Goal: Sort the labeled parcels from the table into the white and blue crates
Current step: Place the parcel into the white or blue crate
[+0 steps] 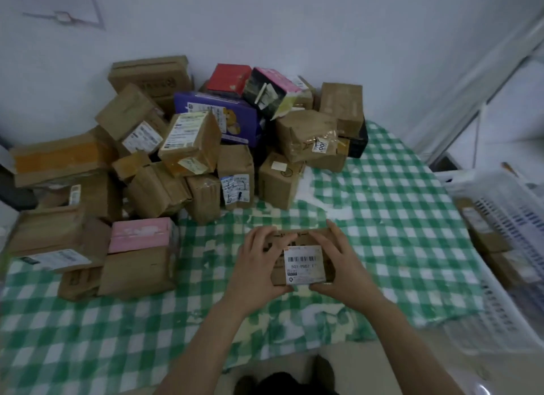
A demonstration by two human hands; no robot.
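A small brown cardboard parcel [303,241] with a white barcode label facing me sits between my two hands, over the near middle of the table. My left hand [259,265] grips its left side, fingers curled over the top edge. On the right side, my right hand [341,262] holds it the same way, thumb under the lower corner. A white crate [506,206] stands at the right of the table with a few brown parcels inside. No blue crate is in view.
A big heap of parcels [191,147], mostly brown with red, purple and pink boxes, fills the far left and middle of the green checked tablecloth [397,218]. A pink-topped box [141,235] lies near left. White walls stand behind.
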